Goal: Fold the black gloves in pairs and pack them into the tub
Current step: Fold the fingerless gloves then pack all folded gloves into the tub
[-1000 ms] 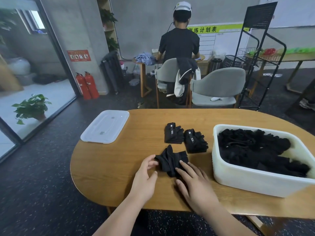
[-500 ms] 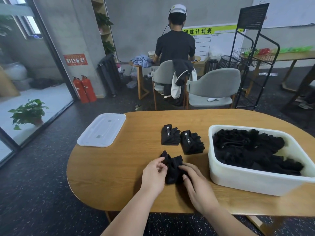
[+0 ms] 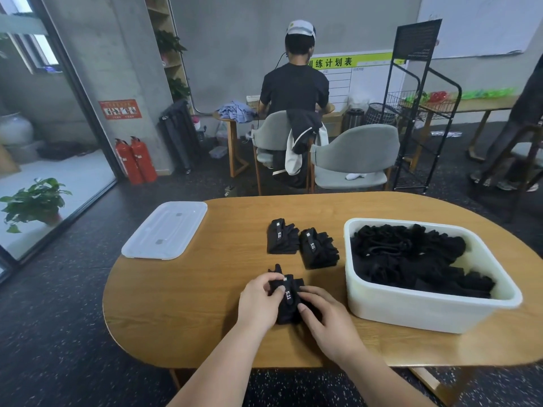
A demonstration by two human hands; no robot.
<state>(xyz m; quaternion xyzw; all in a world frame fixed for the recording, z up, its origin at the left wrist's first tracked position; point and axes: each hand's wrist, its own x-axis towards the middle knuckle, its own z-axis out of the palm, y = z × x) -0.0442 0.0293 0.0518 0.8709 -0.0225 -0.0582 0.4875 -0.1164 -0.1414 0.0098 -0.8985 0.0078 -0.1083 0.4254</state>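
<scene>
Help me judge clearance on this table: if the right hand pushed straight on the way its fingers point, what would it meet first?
The glove pair that the right hand holds; just past it, probably the left hand, gripping the same pair from the other side.

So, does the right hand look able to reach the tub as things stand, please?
Probably yes: the tub stands uncovered just right of the right hand, bare table between, its lid away on the left. The hand holds a glove pair.
</scene>
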